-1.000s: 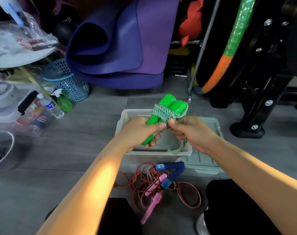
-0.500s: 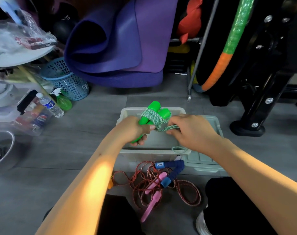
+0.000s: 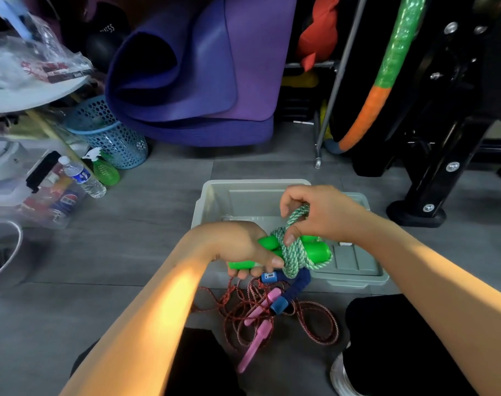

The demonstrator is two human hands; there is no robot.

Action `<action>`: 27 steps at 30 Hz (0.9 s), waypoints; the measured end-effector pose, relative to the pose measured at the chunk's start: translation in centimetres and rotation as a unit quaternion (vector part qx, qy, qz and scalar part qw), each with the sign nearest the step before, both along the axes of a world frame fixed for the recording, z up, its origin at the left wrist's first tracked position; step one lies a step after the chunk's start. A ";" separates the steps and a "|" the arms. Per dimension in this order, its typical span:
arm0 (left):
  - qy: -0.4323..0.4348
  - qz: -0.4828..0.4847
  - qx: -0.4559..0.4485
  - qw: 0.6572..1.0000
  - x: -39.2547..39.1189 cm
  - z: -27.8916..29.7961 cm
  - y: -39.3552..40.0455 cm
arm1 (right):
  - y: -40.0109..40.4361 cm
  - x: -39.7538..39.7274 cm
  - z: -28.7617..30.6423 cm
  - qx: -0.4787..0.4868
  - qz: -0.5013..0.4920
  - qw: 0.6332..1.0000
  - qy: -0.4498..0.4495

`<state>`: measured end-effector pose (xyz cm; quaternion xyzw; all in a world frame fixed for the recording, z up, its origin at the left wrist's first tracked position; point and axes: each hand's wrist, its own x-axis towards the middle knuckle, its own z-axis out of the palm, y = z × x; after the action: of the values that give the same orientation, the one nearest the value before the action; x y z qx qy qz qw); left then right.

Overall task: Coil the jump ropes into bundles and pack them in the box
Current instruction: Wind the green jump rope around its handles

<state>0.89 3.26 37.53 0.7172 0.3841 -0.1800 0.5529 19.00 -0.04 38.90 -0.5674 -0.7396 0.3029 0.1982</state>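
Purple yoga mat [image 3: 192, 70] rolled at 12 o'clock, hoop [image 3: 386, 67] leaning at 2. Grey box [image 3: 215, 195] open at frame centre, its lid [image 3: 355, 267] flat beside it at 3 of the box. Left hand [image 3: 237, 247] curled round green handles [image 3: 317, 250], held over the box's near edge. Right hand [image 3: 326, 215] pinches a loop of the green-white rope [image 3: 293, 250], thumb and fingers pressed onto it; the rope is wound round the handles. Red rope [image 3: 315, 324] with pink handles [image 3: 257, 338] and blue handles [image 3: 295, 287] loose on floor at 6 of box. Blue basket [image 3: 115, 138] at 10.
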 end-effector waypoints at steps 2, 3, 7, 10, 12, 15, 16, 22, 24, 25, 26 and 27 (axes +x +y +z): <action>-0.009 -0.010 -0.009 1.000 0.3 0.0 -0.4 | 0.3 0.3 0.1 -0.039 0.027 0.998 0.039; -0.015 -0.015 -0.018 1.000 0.4 0.1 -0.6 | 0.5 0.6 0.1 -0.064 0.046 0.995 0.066; -0.037 -0.019 -0.022 0.999 0.4 0.4 -1.0 | 0.7 1.1 -0.4 -0.140 0.067 0.976 0.151; -0.029 -0.014 0.018 0.999 -0.1 0.4 -0.9 | 0.6 0.8 -0.9 -0.160 0.045 0.972 0.168; -0.042 -0.001 0.020 0.999 -0.5 0.3 -0.8 | 0.6 0.6 -1.1 -0.168 0.017 0.968 0.186; -0.086 0.021 -0.008 0.996 -1.3 0.6 -0.5 | 0.4 0.6 -1.2 -0.172 -0.005 0.962 0.211; -0.103 0.031 -0.016 0.994 -1.6 0.7 -0.4 | 0.3 0.6 -1.2 -0.176 -0.005 0.961 0.212; -0.201 0.107 -0.040 0.973 -2.9 0.4 0.3 | -0.1 0.8 -0.7 -0.269 0.021 0.900 0.341; -0.211 0.109 -0.045 0.970 -2.8 0.3 0.4 | -0.1 0.9 -0.5 -0.287 0.018 0.883 0.371; -0.213 0.110 -0.046 0.970 -2.8 0.3 0.4 | -0.1 1.0 -0.5 -0.293 0.016 0.877 0.381; -0.214 0.111 -0.046 0.969 -2.8 0.2 0.4 | -0.1 1.0 -0.4 -0.301 0.017 0.870 0.391; -0.215 0.112 -0.045 0.969 -2.9 0.2 0.5 | -0.1 1.0 -0.5 -0.303 0.020 0.866 0.396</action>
<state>-1.98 3.73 37.72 0.6657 0.3258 0.0248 0.6709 20.03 -0.13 38.36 -0.4168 -0.4819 0.7155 0.2866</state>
